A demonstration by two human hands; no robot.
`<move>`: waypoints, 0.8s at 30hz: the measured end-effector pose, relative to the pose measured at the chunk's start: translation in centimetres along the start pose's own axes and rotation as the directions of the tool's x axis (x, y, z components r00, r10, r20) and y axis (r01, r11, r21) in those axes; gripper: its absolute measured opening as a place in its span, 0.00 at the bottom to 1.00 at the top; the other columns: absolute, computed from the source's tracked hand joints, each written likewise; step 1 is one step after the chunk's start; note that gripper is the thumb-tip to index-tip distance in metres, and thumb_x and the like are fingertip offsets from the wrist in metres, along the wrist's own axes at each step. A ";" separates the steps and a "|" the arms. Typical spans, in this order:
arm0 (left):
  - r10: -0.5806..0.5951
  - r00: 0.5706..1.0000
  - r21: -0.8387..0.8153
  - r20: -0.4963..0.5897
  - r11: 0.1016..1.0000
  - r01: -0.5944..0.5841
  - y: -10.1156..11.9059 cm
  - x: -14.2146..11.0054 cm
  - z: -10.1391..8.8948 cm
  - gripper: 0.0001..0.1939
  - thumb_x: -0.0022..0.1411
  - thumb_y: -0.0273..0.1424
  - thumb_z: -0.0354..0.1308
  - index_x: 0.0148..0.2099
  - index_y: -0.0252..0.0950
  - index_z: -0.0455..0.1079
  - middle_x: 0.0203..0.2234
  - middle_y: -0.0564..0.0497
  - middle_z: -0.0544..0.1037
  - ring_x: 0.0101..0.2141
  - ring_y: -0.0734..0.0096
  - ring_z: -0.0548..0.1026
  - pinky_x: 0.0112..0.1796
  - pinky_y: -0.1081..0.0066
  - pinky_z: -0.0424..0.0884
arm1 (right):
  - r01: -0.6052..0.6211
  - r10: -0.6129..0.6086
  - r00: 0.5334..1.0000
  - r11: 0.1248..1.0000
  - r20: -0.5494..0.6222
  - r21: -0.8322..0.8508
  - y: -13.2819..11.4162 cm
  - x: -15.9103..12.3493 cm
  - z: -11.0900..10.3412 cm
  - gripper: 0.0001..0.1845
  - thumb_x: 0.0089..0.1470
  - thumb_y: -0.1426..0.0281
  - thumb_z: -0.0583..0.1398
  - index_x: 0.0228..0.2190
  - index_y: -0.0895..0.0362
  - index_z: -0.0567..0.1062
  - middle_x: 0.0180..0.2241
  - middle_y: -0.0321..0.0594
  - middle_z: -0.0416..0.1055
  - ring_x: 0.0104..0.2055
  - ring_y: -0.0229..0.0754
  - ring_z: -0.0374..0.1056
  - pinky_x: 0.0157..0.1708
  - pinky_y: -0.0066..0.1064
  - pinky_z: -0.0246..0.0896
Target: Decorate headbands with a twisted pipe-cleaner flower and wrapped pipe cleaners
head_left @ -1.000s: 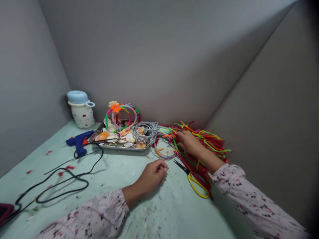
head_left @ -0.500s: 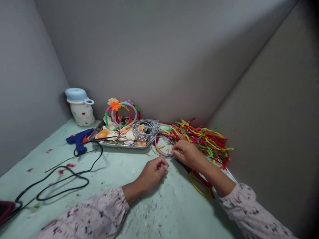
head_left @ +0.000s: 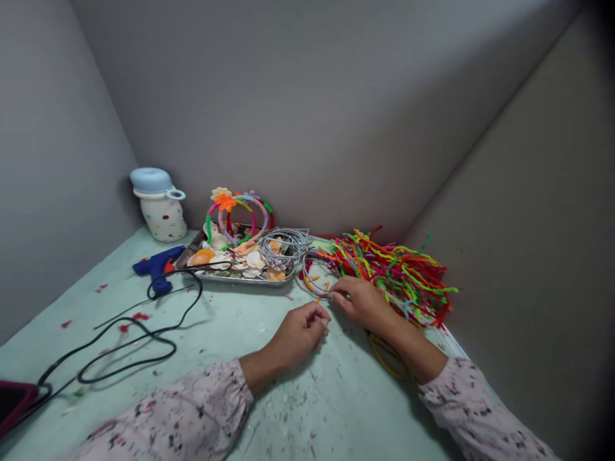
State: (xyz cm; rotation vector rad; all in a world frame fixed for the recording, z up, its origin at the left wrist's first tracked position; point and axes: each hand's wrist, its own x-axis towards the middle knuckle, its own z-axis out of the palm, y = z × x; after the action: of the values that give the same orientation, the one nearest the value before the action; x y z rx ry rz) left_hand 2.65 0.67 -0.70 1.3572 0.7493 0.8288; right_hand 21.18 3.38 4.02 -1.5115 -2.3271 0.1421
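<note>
My left hand [head_left: 298, 331] is closed over the table, its thumb and fingers pinched together. A small orange piece shows at its fingertips; whether it is held there I cannot tell. Just beyond it lies a ring of grey wire [head_left: 303, 276], partly wrapped in orange and purple pipe cleaner. My right hand [head_left: 362, 302] is closed with its fingertips on the ring's near right edge. Behind this hand spreads a heap of coloured pipe cleaners [head_left: 398, 269]. Scissors with yellow handles [head_left: 384, 355] lie partly hidden beneath the right forearm.
A metal tray [head_left: 240, 280] holds shells, a grey wire coil [head_left: 286, 246] and finished rings with fuzzy flowers [head_left: 225, 202]. To its left are a blue glue gun [head_left: 156, 266] with a black cord and a white bottle [head_left: 163, 218]. Grey walls enclose the table.
The view has shifted slightly, moving the table items a little to the right in the picture. My right hand has come slightly nearer my left, covering more of the scissors.
</note>
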 end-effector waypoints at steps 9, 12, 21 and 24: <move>-0.018 1.000 -0.009 -0.006 1.000 0.017 0.2 0.1 0.1 0.06 0.57 0.32 0.52 0.35 0.34 0.65 0.21 0.55 0.67 0.18 0.80 0.64 0.20 0.77 0.62 | 0.002 0.000 0.974 1.000 -0.228 0.009 -1.3 9.2 -1.9 0.13 0.58 0.67 0.54 0.38 0.55 0.77 0.38 0.43 0.74 0.41 0.41 0.67 0.45 0.29 0.57; -0.017 1.000 0.001 -0.007 1.000 0.017 0.1 0.1 0.1 0.06 0.57 0.32 0.52 0.35 0.34 0.65 0.22 0.55 0.68 0.18 0.80 0.65 0.20 0.77 0.62 | -0.141 0.144 0.978 0.990 -0.150 0.029 -0.8 13.2 -1.7 0.13 0.57 0.67 0.55 0.38 0.55 0.78 0.41 0.43 0.75 0.44 0.42 0.67 0.47 0.29 0.55; -0.010 1.000 -0.004 0.000 1.000 0.010 0.0 0.1 -0.1 0.07 0.57 0.32 0.52 0.36 0.33 0.66 0.21 0.54 0.69 0.17 0.80 0.65 0.20 0.78 0.61 | -0.318 0.340 0.939 0.917 -0.057 0.241 2.1 18.4 0.3 0.09 0.48 0.74 0.60 0.33 0.59 0.80 0.35 0.43 0.78 0.37 0.40 0.71 0.39 0.27 0.61; -0.007 1.000 0.003 -0.004 1.000 0.007 0.1 0.1 0.0 0.07 0.58 0.32 0.51 0.36 0.34 0.66 0.21 0.55 0.68 0.17 0.80 0.65 0.20 0.78 0.61 | -0.371 0.420 0.906 0.842 -0.044 0.391 2.4 18.5 0.5 0.12 0.48 0.76 0.59 0.37 0.62 0.78 0.31 0.42 0.77 0.30 0.37 0.70 0.33 0.26 0.63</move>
State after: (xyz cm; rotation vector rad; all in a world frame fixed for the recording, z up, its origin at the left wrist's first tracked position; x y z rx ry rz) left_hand 2.70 0.75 -0.64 1.3555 0.7589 0.8257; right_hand 16.36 21.09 7.45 -1.7148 -1.7298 0.5477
